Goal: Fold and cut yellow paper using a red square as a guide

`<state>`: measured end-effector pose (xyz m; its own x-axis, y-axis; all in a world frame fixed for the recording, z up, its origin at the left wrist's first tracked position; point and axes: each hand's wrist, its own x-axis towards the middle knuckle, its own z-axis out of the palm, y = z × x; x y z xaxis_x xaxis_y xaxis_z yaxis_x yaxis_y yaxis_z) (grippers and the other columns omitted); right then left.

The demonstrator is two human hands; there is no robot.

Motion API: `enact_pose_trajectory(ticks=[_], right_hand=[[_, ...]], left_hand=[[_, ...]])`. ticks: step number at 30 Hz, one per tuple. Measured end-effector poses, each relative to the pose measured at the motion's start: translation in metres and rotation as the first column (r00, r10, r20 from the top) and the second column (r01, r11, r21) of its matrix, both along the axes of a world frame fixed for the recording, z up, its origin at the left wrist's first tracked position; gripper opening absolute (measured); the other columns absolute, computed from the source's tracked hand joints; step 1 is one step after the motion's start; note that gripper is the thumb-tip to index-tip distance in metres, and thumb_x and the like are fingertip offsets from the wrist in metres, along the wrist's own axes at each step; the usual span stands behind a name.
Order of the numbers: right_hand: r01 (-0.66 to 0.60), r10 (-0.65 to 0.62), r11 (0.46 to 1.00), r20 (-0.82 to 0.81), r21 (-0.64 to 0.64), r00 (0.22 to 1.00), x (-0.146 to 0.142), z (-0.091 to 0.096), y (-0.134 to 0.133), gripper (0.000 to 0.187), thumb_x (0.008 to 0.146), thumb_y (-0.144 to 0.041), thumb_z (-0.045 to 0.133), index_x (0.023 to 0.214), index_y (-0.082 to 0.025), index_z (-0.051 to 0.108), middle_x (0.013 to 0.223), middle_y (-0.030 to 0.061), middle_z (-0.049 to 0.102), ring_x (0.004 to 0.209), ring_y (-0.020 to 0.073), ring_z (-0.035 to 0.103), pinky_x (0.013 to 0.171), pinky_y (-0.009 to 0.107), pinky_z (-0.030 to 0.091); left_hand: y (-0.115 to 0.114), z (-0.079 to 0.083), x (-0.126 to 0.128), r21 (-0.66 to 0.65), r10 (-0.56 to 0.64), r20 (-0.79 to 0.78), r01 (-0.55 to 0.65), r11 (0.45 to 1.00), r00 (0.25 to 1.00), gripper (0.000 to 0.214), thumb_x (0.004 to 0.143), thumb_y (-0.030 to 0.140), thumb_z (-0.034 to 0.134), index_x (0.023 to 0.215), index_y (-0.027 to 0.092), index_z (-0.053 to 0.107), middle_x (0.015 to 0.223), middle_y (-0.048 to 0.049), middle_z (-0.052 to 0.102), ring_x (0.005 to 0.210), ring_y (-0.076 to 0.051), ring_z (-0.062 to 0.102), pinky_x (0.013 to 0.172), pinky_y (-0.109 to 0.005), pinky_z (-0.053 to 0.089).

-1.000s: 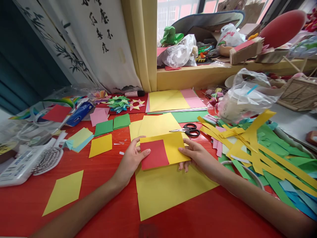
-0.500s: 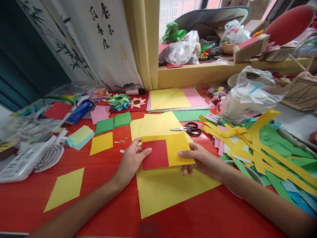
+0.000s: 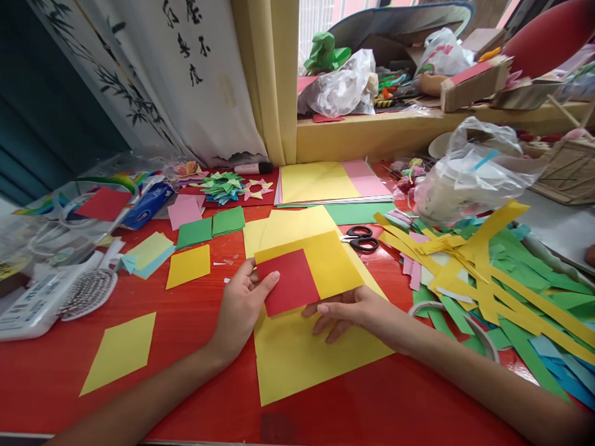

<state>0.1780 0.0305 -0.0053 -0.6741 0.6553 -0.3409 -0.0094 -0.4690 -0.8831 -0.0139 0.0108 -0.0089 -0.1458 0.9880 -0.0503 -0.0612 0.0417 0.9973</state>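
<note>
A small red paper square [image 3: 289, 284] lies against the left part of a deeper yellow paper sheet [image 3: 332, 257], both tilted and held above the table. My left hand [image 3: 242, 303] pinches their left edge, thumb on top of the red square and fingers behind. Below the sheet's lower right edge is my right hand [image 3: 348, 313], fingers apart and not gripping the paper; whether it touches the edge I cannot tell. Under both hands lies a large pale yellow sheet [image 3: 297, 365]. Black-handled scissors [image 3: 362, 238] rest just beyond, their blades mostly hidden by the held sheet.
Paper offcuts [image 3: 493, 279] heap up at right, around a roll of tape [image 3: 483, 334]. Green squares [image 3: 195, 233], a yellow square [image 3: 188, 266] and a pale yellow piece [image 3: 119, 353] lie at left, near a hairbrush [image 3: 90, 294]. Stacked coloured sheets [image 3: 318, 181] are at the back.
My right hand has let go of the yellow sheet's right side and moved down and left beneath its edge. The held papers have tilted, while my left hand keeps its pinch.
</note>
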Motion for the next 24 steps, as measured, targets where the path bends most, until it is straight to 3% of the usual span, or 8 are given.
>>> enact_pose_trajectory(ticks=[5,15,20,24], right_hand=[[0.027,-0.030,0.998,0.063,0.049,0.998,-0.002,-0.003,-0.002,0.026,0.076,-0.036,0.059,0.080,-0.012,0.066,0.070,0.0056,0.066,0.061,0.0145,0.063,0.057,0.025,0.052],[0.112,-0.115,0.992,0.047,0.051,0.992,0.001,-0.010,0.000,0.027,0.077,-0.036,0.057,0.075,-0.010,0.066,0.068,0.0078,0.066,0.061,0.0152,0.063,0.057,0.027,0.051],[0.145,-0.151,0.986,0.069,0.087,0.986,0.003,-0.013,0.003,0.036,0.078,-0.042,0.056,0.069,-0.009,0.067,0.061,0.0080,0.065,0.056,0.0145,0.062,0.057,0.026,0.050],[0.156,-0.168,0.978,0.074,0.137,0.983,0.004,-0.015,0.006,0.038,0.078,-0.044,0.054,0.066,-0.009,0.066,0.059,0.0079,0.064,0.054,0.0144,0.062,0.055,0.026,0.049]], left_hand=[[-0.002,-0.001,0.001,-0.024,-0.044,0.000,0.044,0.999,0.999,0.031,0.074,0.031,0.061,0.103,0.021,0.053,0.085,-0.0003,0.064,0.078,-0.016,0.062,0.069,-0.028,0.052],[0.000,-0.003,-0.001,-0.069,-0.026,-0.033,0.023,0.997,0.999,0.027,0.071,0.033,0.065,0.093,0.019,0.057,0.075,0.0001,0.064,0.067,-0.014,0.060,0.060,-0.024,0.051],[0.001,-0.005,-0.002,-0.121,-0.005,-0.085,-0.005,0.993,0.996,0.022,0.066,0.034,0.068,0.076,0.017,0.059,0.061,0.0011,0.061,0.058,-0.014,0.058,0.050,-0.024,0.047],[0.004,-0.002,-0.002,-0.094,-0.077,-0.011,0.076,0.993,0.997,0.023,0.069,0.032,0.066,0.086,0.017,0.060,0.074,-0.0017,0.064,0.070,-0.017,0.061,0.062,-0.027,0.051]])
